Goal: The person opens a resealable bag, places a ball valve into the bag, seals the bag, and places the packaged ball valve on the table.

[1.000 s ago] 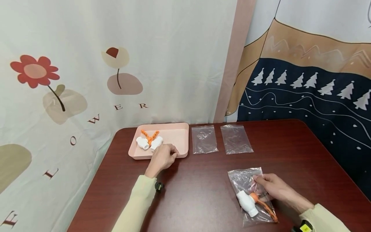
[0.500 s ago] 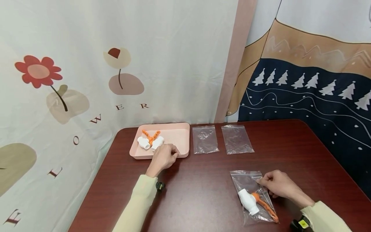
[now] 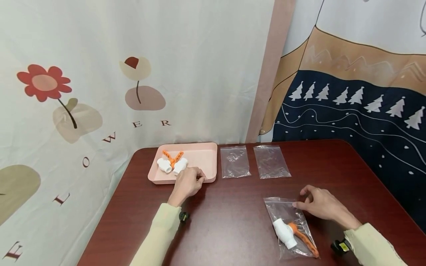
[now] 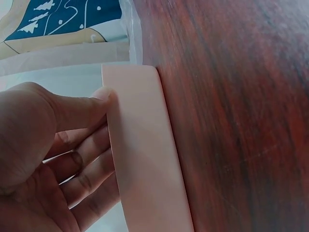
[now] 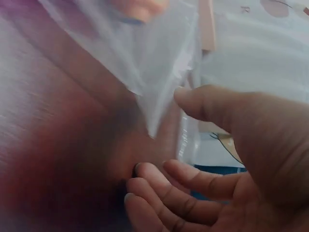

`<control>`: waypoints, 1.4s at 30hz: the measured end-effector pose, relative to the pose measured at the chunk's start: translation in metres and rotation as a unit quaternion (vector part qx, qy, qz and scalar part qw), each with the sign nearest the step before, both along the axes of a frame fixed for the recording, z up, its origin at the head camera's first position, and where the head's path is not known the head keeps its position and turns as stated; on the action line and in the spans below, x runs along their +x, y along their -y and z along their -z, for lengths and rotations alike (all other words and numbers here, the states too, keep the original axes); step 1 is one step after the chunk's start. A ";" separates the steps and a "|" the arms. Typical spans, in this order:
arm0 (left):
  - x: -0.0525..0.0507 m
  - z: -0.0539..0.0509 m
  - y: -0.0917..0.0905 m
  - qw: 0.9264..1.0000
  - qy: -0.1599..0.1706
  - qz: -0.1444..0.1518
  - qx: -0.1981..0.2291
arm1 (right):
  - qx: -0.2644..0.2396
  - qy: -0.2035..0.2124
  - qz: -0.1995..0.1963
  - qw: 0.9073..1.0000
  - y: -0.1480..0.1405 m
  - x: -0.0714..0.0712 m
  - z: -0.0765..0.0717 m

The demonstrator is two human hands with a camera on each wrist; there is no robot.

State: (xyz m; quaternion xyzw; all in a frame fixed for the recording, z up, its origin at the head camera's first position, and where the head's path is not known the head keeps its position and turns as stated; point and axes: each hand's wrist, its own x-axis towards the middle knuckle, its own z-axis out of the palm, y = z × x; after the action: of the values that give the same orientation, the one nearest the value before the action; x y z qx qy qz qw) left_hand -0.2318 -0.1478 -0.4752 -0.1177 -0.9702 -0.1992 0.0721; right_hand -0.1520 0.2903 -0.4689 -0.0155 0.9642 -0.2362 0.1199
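My left hand (image 3: 188, 181) is at the near rim of a pink tray (image 3: 208, 159). In the left wrist view, its thumb lies on the rim and its fingers are behind the wall, pinching it. Inside the tray, at its left side, lie two white valves (image 3: 164, 165) with orange handles. A clear zip bag (image 3: 273, 207) holding another white valve (image 3: 284, 233) with an orange handle (image 3: 304, 238) lies on the table. By the bag's upper right corner is my right hand (image 3: 324, 205), its thumb and fingers apart; the right wrist view shows nothing gripped.
Two flat clear zip bags, a left one (image 3: 235, 162) and a right one (image 3: 272, 162), lie right of the tray. The dark red table (image 3: 226, 221) meets a printed curtain (image 3: 206, 74) at the back.
My right hand has let go of the bag's upper edge, and its fingers have spread, lifting slightly. The bag now lies flatter. My left hand stays on the tray rim.
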 end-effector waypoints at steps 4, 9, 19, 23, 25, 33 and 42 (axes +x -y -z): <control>0.000 -0.001 0.000 1.000 -0.005 -0.002 0.001 | -0.012 -0.033 -0.028 0.999 -0.001 -0.009 -0.006; 0.001 0.000 0.000 1.000 -0.005 -0.004 0.001 | -0.010 -0.092 -0.069 0.993 0.003 -0.024 -0.005; 0.000 -0.001 0.000 1.000 0.004 -0.012 0.001 | 0.012 -0.122 -0.104 0.987 0.016 -0.063 -0.001; 0.001 -0.002 -0.001 1.000 0.007 -0.011 -0.001 | 0.020 -0.117 -0.116 0.986 0.021 -0.079 0.001; 0.001 -0.002 -0.001 1.000 0.006 -0.011 -0.003 | 0.021 -0.116 -0.125 0.985 0.024 -0.088 0.002; 0.002 0.000 0.000 1.000 -0.008 -0.010 -0.001 | 0.020 -0.097 -0.154 0.983 0.045 -0.121 0.010; 0.003 0.000 0.000 1.000 -0.003 -0.013 0.000 | 0.033 -0.053 -0.167 0.984 0.058 -0.131 0.019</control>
State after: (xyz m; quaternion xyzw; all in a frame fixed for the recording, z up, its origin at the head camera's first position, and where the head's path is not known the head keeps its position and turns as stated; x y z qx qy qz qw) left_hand -0.2287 -0.1476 -0.4755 -0.1058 -0.9713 -0.1984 0.0775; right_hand -0.2830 0.2326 -0.4877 -0.1846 0.9603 -0.1801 0.1065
